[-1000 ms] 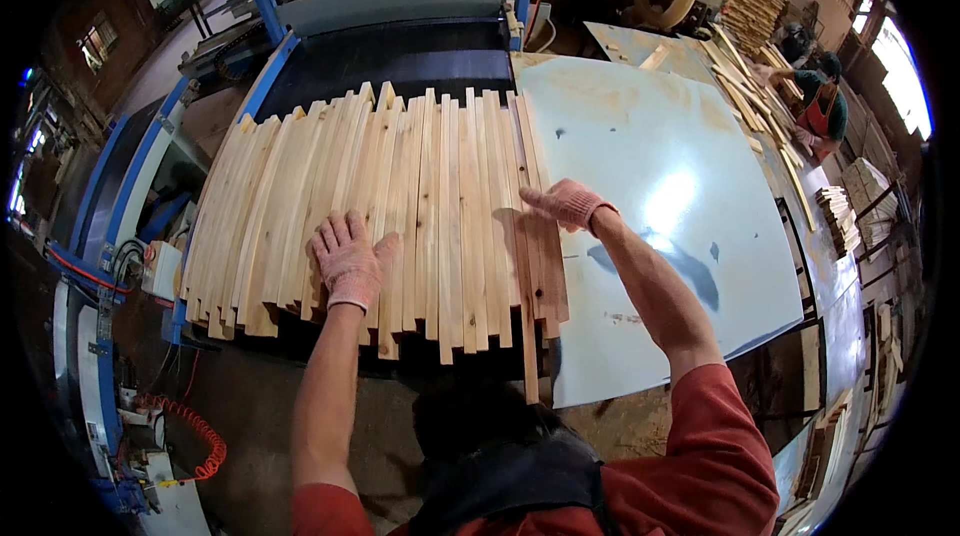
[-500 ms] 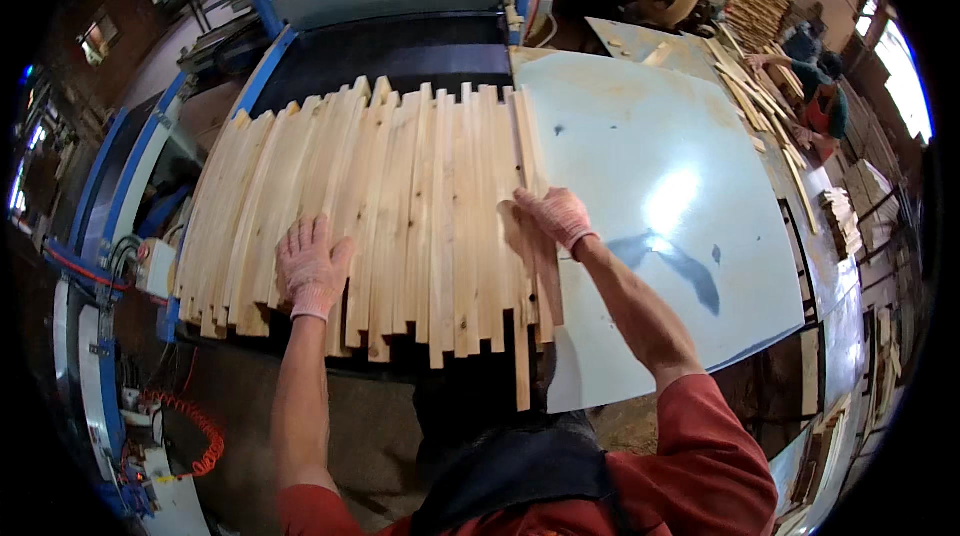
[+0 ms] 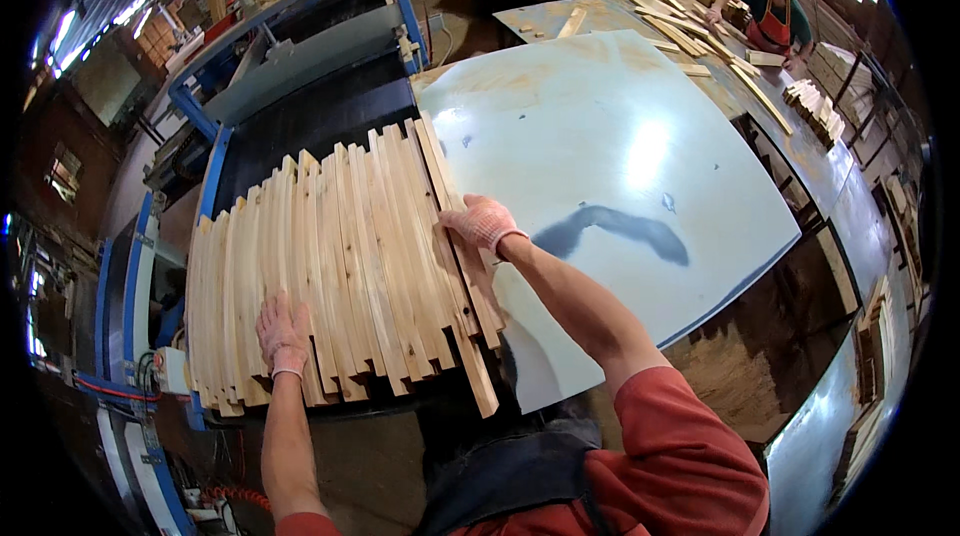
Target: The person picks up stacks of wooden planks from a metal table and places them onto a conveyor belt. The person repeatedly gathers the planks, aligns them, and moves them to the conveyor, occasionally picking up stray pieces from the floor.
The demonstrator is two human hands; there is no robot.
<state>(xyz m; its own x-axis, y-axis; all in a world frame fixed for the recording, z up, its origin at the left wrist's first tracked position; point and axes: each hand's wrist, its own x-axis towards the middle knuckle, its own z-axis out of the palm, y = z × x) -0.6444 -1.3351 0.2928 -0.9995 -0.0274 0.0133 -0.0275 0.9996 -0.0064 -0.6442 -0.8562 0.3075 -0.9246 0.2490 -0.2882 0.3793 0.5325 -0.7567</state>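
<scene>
Several pale wooden slats (image 3: 350,266) lie side by side in a fan across the black conveyor belt (image 3: 300,116) of a blue-framed machine. My left hand (image 3: 283,334), in a pinkish work glove, presses flat on the slats near their front ends. At the right edge of the row my right hand (image 3: 483,226), also gloved, rests with its fingers against the outermost slat. Neither hand holds anything.
A large pale-blue sheet (image 3: 620,166) with a dark smear lies to the right of the slats. Beyond it another person (image 3: 770,11) in a green top works at a bench strewn with wood strips. More stacked strips (image 3: 815,106) stand at the far right.
The view has swung so the slat row sits lower left. My left hand slid toward the slats' front ends, and my right hand stays on the right edge.
</scene>
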